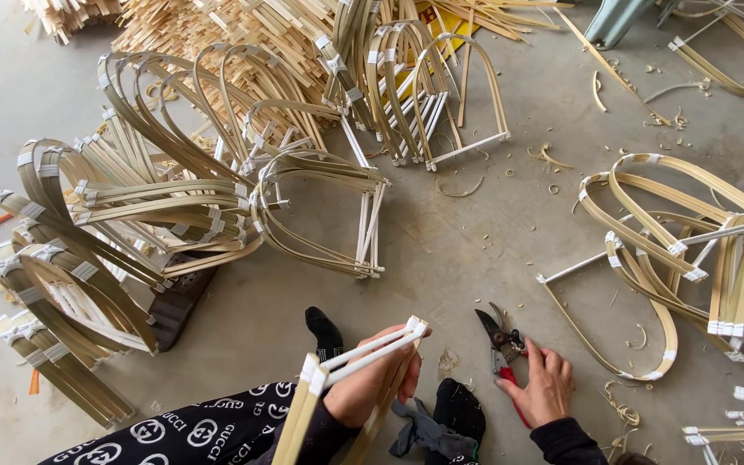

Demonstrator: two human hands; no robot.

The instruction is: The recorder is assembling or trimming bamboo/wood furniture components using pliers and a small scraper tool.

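My left hand (pixel 370 379) grips a bent bamboo-strip frame (pixel 363 355) bound with white tape at its corners, holding it tilted over my lap. My right hand (pixel 546 382) rests on the concrete floor, fingers on the red handles of a pair of black-bladed shears (pixel 501 343) that lie open on the floor. My legs in black patterned trousers and black socks (pixel 325 331) stretch out below the hands.
A big heap of finished arched bamboo frames (pixel 148 215) fills the left and top. More frames (pixel 691 232) lie at the right. Bundles of straight bamboo strips (pixel 217 26) sit at the back. Shavings litter the floor; a grey cloth (pixel 419 430) lies between my feet.
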